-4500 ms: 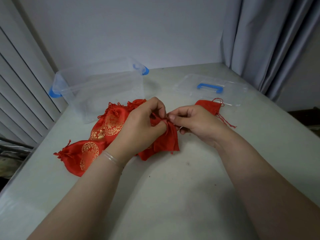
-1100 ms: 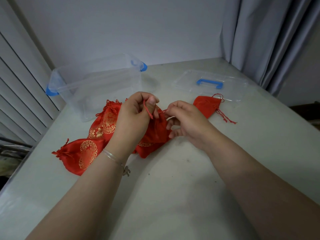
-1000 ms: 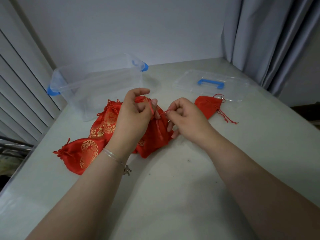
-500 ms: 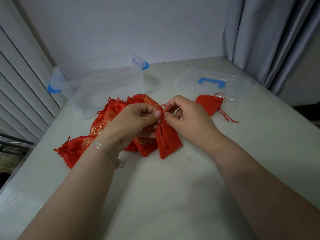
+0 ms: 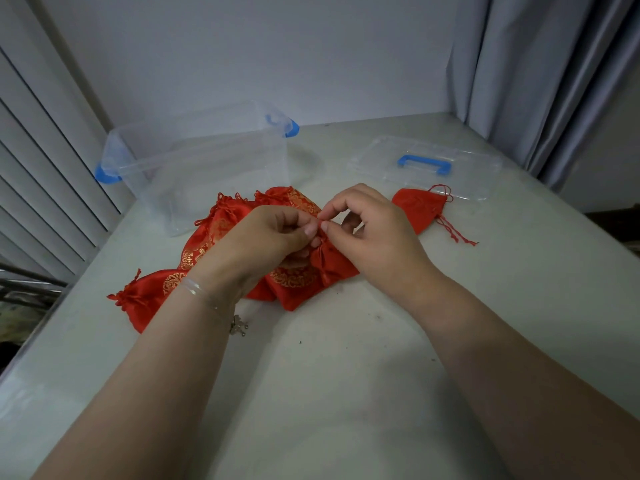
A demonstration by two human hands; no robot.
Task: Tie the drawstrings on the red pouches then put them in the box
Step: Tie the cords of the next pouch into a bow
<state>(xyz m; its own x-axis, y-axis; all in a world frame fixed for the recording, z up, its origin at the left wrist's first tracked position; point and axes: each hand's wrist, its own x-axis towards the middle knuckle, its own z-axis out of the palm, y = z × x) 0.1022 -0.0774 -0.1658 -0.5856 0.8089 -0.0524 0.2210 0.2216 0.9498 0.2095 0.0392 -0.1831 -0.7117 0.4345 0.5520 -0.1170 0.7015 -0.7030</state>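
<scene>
left hand (image 5: 273,233) pinching drawstring | right hand (image 5: 374,233) pinching drawstring | pouch (image 5: 332,265) between, under fingertips

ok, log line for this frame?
step: tying drawstring | left hand: pinching cord | right hand: pinching cord | pouch: on table | box: open, no pouches inside

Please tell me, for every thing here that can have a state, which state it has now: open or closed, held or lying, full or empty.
box: open, lid off, no pouch inside
lid: lying flat on the table, off the box
held pouch: neck gathered, drawstring being tied
left hand: pinches the drawstring
right hand: pinches the drawstring
pouch by the lid: lying, strings loose
left-edge pouch: lying, neck gathered
</scene>
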